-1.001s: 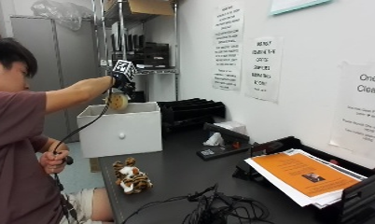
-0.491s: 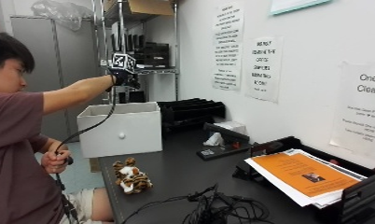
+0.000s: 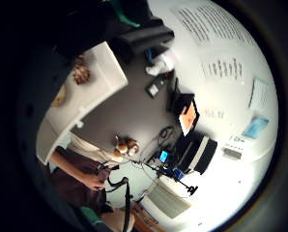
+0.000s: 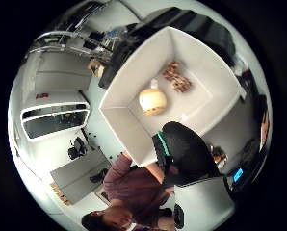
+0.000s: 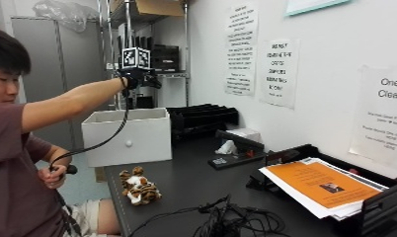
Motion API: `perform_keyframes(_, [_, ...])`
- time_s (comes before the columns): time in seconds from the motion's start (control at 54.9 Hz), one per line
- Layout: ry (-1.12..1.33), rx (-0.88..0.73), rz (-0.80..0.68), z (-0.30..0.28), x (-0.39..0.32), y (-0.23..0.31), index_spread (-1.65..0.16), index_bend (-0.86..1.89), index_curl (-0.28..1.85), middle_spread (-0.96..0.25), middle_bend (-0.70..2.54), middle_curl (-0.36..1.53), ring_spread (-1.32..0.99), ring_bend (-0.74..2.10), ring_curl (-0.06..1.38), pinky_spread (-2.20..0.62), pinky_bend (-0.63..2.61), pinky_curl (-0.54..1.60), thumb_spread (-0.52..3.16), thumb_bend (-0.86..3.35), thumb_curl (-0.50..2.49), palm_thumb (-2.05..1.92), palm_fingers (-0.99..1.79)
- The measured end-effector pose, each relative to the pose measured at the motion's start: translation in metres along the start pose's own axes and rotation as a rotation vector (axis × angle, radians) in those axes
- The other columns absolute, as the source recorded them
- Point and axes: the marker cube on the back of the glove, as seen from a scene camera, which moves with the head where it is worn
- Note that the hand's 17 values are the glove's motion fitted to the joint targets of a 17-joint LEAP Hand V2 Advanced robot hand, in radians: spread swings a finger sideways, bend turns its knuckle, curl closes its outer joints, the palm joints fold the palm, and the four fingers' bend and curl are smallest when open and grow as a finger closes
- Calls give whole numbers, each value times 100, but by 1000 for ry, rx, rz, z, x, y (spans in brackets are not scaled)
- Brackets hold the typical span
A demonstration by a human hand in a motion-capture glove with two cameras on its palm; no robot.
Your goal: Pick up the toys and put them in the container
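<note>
In the outside view my gloved right hand (image 5: 135,79) is raised above the white container (image 5: 126,136), fingers relaxed and holding nothing. The thumb side palm view looks down into the container (image 4: 129,86): a round tan toy (image 4: 152,101) and a brown patterned toy (image 4: 177,77) lie on its floor, with a black gloved finger (image 4: 184,151) in front. The little finger side view shows the same two, the round toy (image 3: 58,99) and the brown toy (image 3: 80,73). A tiger plush (image 5: 139,186) (image 3: 124,145) lies on the dark table in front of the container.
A tangle of black cables (image 5: 231,217) lies at the table's near edge. A black paper tray with an orange sheet (image 5: 323,185) stands at the right, stacked black trays (image 5: 202,118) by the wall. The person's bare left hand (image 5: 54,173) holds a cable.
One second ago my hand held the round tan toy above the container. It has let go; the toy now lies inside and the hand stays raised, empty.
</note>
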Motion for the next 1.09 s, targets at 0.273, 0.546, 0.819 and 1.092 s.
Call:
perform_keyframes(0.273, [-89, -87, 111, 121, 127, 142, -20, 3, 11, 5, 13, 22, 4, 38, 38, 6, 93, 35, 130, -2, 38, 13, -29])
perform_keyframes(0.546, [-143, -197, 201, 241, 182, 209, -19, 2, 9, 6, 13, 22, 4, 33, 37, 6, 91, 34, 127, -2, 35, 7, -33])
perform_keyframes(0.819, [-166, -207, 177, 294, 171, 213, -19, 3, 9, 5, 13, 22, 5, 31, 37, 6, 87, 34, 125, -2, 34, 6, -31])
perform_keyframes(1.092, [-103, -96, 228, 371, 163, 196, -22, 17, 12, 3, 14, 22, 4, 31, 37, 6, 86, 34, 120, -2, 33, 4, -7])
